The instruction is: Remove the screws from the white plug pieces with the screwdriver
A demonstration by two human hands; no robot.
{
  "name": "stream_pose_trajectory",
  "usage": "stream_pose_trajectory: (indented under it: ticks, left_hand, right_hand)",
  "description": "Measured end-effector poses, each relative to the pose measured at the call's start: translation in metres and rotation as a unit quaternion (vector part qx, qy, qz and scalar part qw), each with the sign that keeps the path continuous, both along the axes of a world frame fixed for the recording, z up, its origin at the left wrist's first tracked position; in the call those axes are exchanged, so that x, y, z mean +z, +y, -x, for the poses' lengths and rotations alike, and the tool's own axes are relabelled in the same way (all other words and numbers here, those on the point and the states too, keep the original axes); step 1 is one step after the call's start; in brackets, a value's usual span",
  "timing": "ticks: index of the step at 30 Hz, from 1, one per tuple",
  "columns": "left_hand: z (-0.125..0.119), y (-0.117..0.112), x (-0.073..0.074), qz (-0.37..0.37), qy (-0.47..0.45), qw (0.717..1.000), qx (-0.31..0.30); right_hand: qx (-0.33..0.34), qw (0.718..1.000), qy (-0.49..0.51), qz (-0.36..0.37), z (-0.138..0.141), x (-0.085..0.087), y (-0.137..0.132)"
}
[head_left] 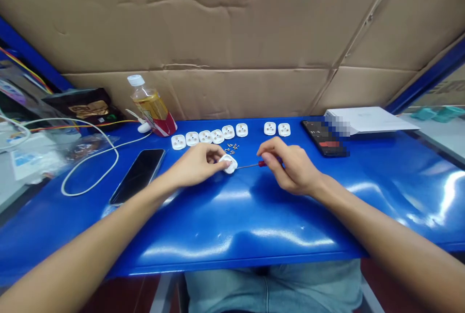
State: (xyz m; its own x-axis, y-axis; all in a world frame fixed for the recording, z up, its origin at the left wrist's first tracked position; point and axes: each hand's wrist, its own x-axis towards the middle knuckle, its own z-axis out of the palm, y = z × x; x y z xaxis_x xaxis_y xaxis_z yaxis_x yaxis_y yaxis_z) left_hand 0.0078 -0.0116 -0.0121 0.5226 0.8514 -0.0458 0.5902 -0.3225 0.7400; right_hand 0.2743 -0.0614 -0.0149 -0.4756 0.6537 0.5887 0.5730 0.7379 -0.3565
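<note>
My left hand (199, 164) pinches a small white rounded-square plastic part (229, 164) between thumb and fingers, above the blue table. In my right hand (290, 165) is a screwdriver (262, 163) with a red handle, gripped by curled fingers. Its thin metal shaft points left and its tip meets the right side of the white part; whether it sits on a screw cannot be seen. Just behind the held part lies a loose cluster of small brass-coloured screws (232, 148). Several similar white parts (206, 137) stand in a row behind, with two more white parts (276, 129) farther right.
A drink bottle (154, 107) stands at the back left. Nearer lie a dark phone (138, 176) and a looping white cable (90, 192). On the right, another phone (321, 137) lies beside a white box (370, 120). Cardboard (218, 27) walls the table's back.
</note>
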Motion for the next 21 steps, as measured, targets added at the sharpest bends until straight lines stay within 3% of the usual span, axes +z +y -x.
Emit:
stream_pose_trajectory:
  ticks: [4, 9, 15, 21]
  left_hand:
    - [-0.009, 0.031, 0.027, -0.088, -0.012, 0.995, -0.054]
    - [-0.054, 0.087, 0.050, -0.176, 0.013, 0.973, -0.150]
    - [-0.101, 0.133, 0.036, -0.205, 0.056, 0.952, -0.219]
    - [-0.103, 0.151, 0.017, -0.190, 0.107, 0.959, -0.179]
  right_hand:
    - [0.114, 0.993, -0.015, 0.015, 0.002, 0.003, -0.007]
    - [0.133, 0.990, -0.051, 0.002, 0.004, 0.006, -0.009]
    - [0.106, 0.992, -0.073, 0.017, -0.003, 0.008, -0.007]
    - [0.113, 0.989, -0.094, 0.002, -0.001, 0.011, -0.009]
